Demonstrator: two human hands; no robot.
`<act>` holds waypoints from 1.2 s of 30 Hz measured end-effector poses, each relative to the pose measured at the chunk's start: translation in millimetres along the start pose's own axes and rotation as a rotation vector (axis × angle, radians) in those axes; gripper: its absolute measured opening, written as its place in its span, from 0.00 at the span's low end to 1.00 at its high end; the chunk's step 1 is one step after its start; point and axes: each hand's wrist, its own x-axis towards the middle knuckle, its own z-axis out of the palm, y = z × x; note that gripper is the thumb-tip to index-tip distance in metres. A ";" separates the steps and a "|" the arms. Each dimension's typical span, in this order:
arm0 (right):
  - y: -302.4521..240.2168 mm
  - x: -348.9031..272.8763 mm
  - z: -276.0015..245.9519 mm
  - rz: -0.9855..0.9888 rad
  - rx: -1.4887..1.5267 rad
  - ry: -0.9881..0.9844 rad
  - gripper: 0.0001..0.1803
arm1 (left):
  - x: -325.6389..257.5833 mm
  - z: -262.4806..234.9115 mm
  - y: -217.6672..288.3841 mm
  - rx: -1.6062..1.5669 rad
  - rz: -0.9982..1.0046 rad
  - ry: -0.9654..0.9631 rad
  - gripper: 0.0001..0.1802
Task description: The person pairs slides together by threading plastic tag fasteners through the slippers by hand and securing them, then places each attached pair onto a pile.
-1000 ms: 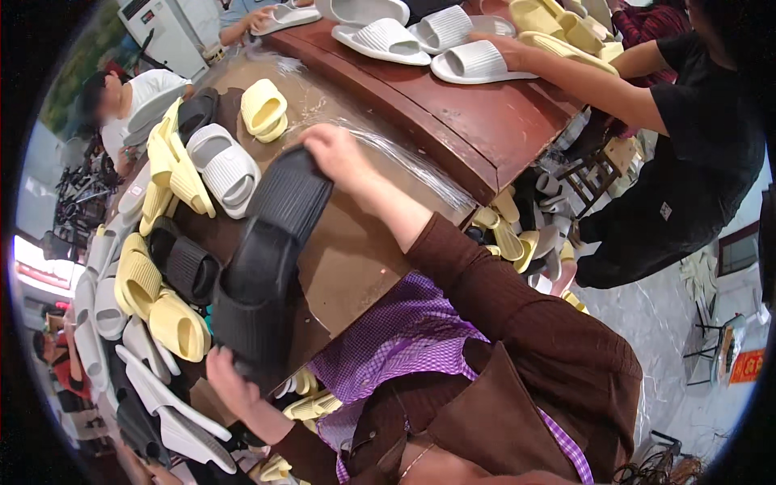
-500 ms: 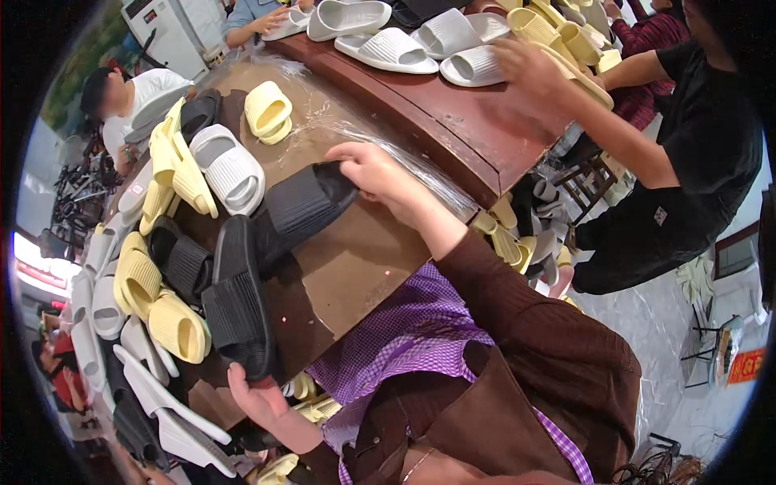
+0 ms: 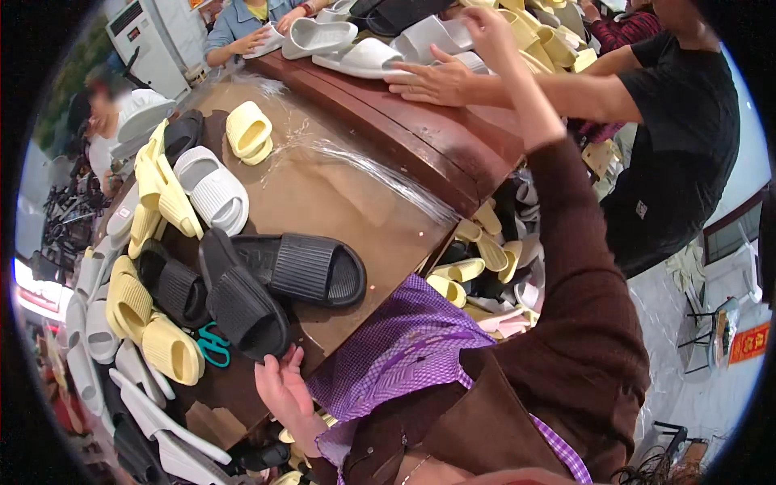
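"What lay leftmost before us?"

"A black slipper on the brown tabletop, its toe at our left hand, fingers loosely parted, gripping nothing."

"And next?"

"The second black slipper, lying flat, its heel overlapped by the first. We judged both light, bendy foam (hardly fragile, perhaps slick), best held by the thick sole edge beside the strap."

"Farther right?"

"Beyond a pale slipper, our right hand was raised; we couldn't tell whether it held anything."
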 end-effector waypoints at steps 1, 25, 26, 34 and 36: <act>26.3 6.4 10.9 0.281 -0.044 -0.248 0.17 | -2.2 -5.3 0.5 0.030 0.000 0.024 0.15; -114.0 -127.2 -91.8 0.614 0.294 -0.600 0.14 | -17.6 -14.7 19.4 0.347 -0.066 0.145 0.21; -117.4 -142.6 -84.0 0.630 0.208 -0.572 0.14 | -15.6 -19.2 21.4 0.392 -0.057 0.148 0.23; -86.1 -156.1 -68.8 0.576 0.156 -0.557 0.12 | 12.0 -28.1 50.9 0.877 0.394 0.099 0.22; -109.8 -140.6 -77.5 0.482 0.202 -0.329 0.11 | 28.5 -17.5 65.3 1.221 0.695 -0.034 0.21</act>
